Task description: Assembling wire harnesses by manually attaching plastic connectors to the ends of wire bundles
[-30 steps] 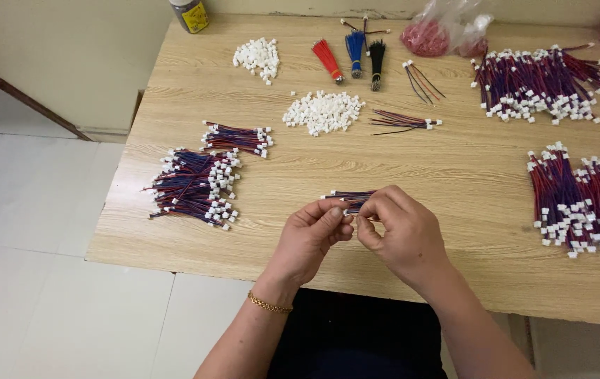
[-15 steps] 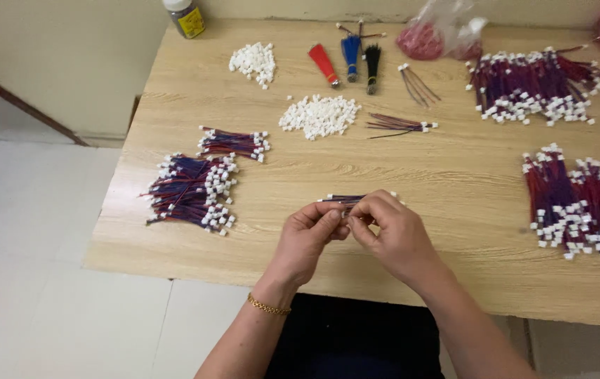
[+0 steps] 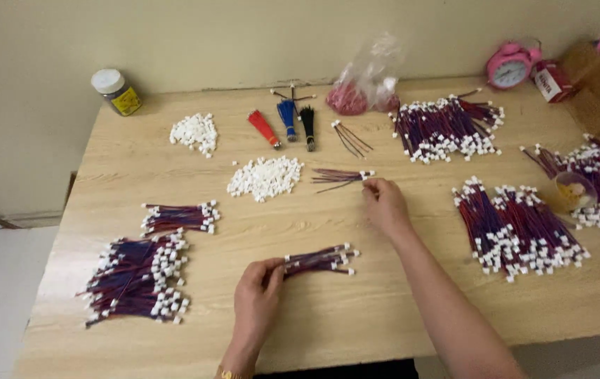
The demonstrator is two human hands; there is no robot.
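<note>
- L hand [image 3: 258,298]: fingers closed on one end of a small wire bundle [image 3: 321,260], red/blue leads w/ white plug ends; bundle sticks out to the right, low over the wooden table [image 3: 384,309], near front edge.
- R hand [image 3: 384,203]: stretched out to mid-table, fingertips pinched on the white-tipped end of a few loose wires [image 3: 338,177]; those lie flat on the table, just right of the white connector pile [image 3: 266,177].
- Hands well apart; held bundle sits between them, nearer the L hand.
- Containers:
 - jar [image 3: 117,91], white lid, yellow label, back-left corner; contents cannot be made out.
 - clear plastic bag [image 3: 366,81], at back wall, holds red items; kind not readable.
 - small clear cup [image 3: 572,191], far right, beside a wire heap; yellowish contents, unclear.
 - cardboard box [image 3: 598,91], back-right corner; inside not visible.
- Loose stock: second white connector pile [image 3: 194,132] back left; finished harness heaps front left [image 3: 138,277] and right [image 3: 517,228].
- Pink alarm clock [image 3: 510,67] stands next to the box.
</note>
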